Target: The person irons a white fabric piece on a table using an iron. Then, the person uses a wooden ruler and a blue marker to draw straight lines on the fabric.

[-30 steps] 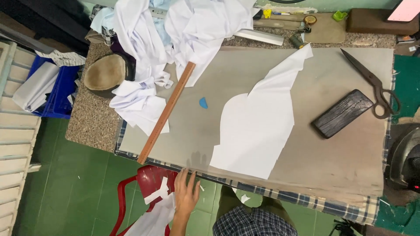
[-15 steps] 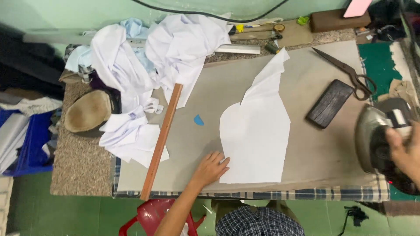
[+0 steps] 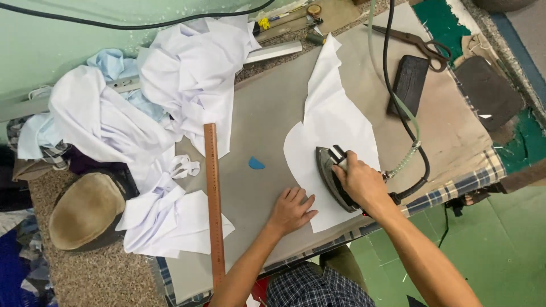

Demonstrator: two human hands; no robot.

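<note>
— Starting at your far left, what lies there, measured from the white cut fabric piece?

— Well to its left sits a tan padded pressing cushion on the speckled counter, and above it a heap of crumpled white and pale blue cloth. Nearer the piece, a long brown wooden ruler lies lengthwise on the grey ironing pad, and a small blue chalk wedge rests between ruler and fabric.

— And your left hand?

— Your forearm comes up from the bottom edge; the palm is flat, fingers spread apart, pressing on the pad at the fabric's lower left edge, fingertips touching the cloth. It clamps nothing.

— Your right hand?

— It is wrapped tight round the handle of the dark metal iron, wrist bent, arm angled in from the lower right. The iron stands on the lower part of the white piece, just beside your left hand.

— Further right?

— The iron's black cord loops upward, past a black rectangular block and dark scissors, both clear of the fabric.
</note>
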